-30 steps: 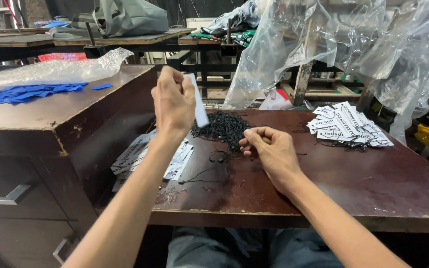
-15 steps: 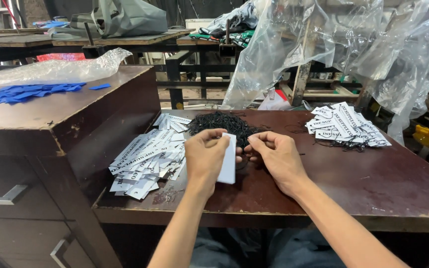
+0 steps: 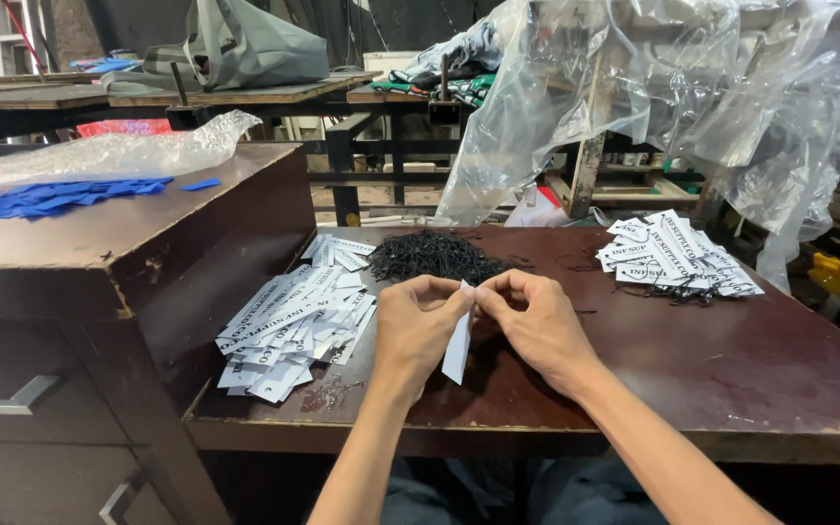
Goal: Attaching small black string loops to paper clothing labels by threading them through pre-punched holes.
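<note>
- A worn, dark brown wooden tabletop (image 3: 751, 360) is seen in a cluttered workshop.
- A white paper tag (image 3: 458, 342) is pinched at its top by the left hand (image 3: 418, 326) and right hand (image 3: 537, 324), fingers closed, above the tabletop.
- Flat white tags (image 3: 294, 321) and tangled black strings (image 3: 432, 256) are piled nearby.

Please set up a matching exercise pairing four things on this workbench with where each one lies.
Things:
1. white paper tag
2. pile of black strings
3. loose heap of white tags
4. blue fabric scraps

Places:
A. on the raised cabinet top at far left
B. pinched between the left hand and right hand
C. at the table's back edge, beyond both hands
D. on the table, left of the hands

Pairs: 1-B, 2-C, 3-D, 4-A
</note>
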